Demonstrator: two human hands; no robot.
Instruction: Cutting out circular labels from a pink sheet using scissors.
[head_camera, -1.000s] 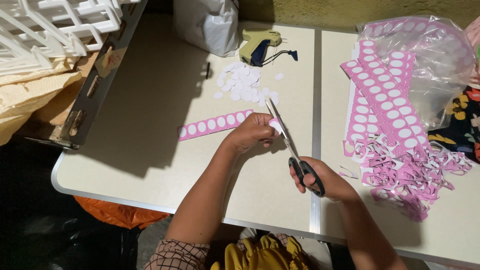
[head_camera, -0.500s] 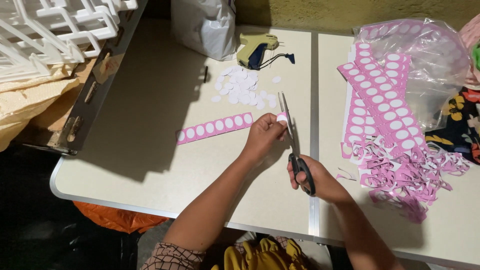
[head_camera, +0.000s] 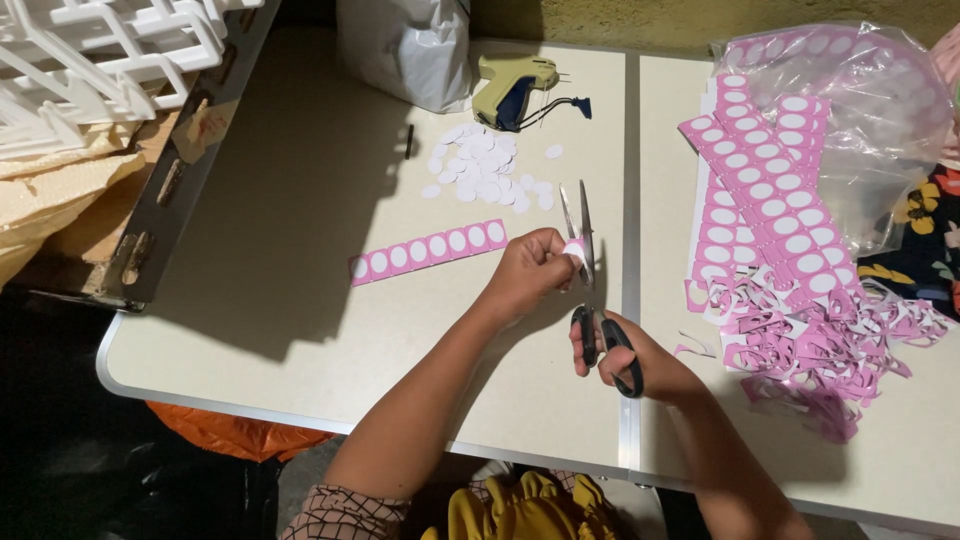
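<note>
Right hand (head_camera: 625, 355) grips black-handled scissors (head_camera: 590, 290), blades up, slightly parted around small pink-and-white sticker piece (head_camera: 574, 250) pinched in left hand (head_camera: 530, 270). Pink sticker strip (head_camera: 428, 250) lies left on table (head_camera: 300, 300); cut white circles (head_camera: 485, 170) beyond; pink offcuts (head_camera: 800, 340) right.

Both forearms bare to above the elbow. Left hand (head_camera: 528, 275) and right hand (head_camera: 625, 352) without rings, watch or gloves, as far as visible. Left upper arm: short sleeve (head_camera: 345, 515), brownish with fine dark grid check. Mustard-yellow ruffled garment (head_camera: 525, 505) at lap.
</note>
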